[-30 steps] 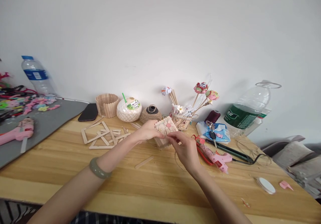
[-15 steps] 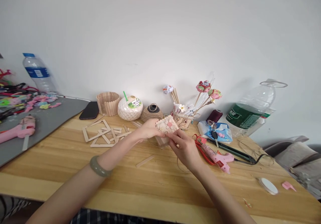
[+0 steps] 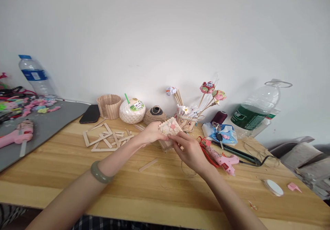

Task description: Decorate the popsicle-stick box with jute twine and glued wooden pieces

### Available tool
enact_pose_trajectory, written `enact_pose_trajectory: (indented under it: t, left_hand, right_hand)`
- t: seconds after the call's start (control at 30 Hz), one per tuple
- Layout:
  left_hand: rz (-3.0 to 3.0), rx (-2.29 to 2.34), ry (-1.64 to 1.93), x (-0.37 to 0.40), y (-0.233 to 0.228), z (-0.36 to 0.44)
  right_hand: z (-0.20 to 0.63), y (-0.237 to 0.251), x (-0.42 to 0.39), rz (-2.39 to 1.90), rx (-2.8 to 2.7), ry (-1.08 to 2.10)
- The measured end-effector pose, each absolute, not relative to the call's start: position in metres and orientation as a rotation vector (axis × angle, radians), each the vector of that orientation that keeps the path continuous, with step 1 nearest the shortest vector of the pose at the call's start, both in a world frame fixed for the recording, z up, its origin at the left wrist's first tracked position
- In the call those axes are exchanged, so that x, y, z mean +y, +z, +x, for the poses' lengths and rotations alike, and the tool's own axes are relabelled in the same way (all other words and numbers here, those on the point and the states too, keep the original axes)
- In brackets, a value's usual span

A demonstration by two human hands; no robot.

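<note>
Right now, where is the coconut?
In the head view, the coconut sits left of centre near the wall, between the wooden-stick cup and the ball of twine.

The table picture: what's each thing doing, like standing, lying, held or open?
Flowered stick piece: held up, tilted
Left hand: gripping it
Right hand: fingertips touching its edge
Phone: lying flat, screen dark
Blue-labelled bottle: standing, cap on
Coconut: straw stuck in
Twine: wound up
Pink glue gun by the right arm: lying down
Stick frame: lying flat
</note>
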State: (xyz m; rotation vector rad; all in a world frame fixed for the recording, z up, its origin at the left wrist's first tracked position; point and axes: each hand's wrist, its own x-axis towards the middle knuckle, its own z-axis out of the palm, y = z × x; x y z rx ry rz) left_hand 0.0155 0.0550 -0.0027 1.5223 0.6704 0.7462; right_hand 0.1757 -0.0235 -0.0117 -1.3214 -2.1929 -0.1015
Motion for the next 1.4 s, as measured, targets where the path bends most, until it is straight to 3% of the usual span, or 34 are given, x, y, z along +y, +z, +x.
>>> enact_pose_trajectory:
  t: [0.37, 0.77, 1.1, 1.4]
  left_hand:
    - [1.490, 0.816, 0.764, 0.057, -0.002, 0.017]
    - [1.447, 0.843, 0.770, 0.057, -0.004, 0.017]
    - [1.477, 0.795, 0.767, 0.055, -0.001, 0.018]
    - [1.450, 0.797, 0.785, 0.057, -0.001, 0.019]
  right_hand:
    - [0.178, -0.003, -0.032, -1.463, -2.134, -0.011]
    - [0.210, 0.012, -0.046, -1.373, -1.509, 1.050]
    - [0.184, 0.004, -0.015, -1.252, -1.633, 0.631]
    - [0.172, 0.002, 0.003, -1.223, -1.650, 0.795]
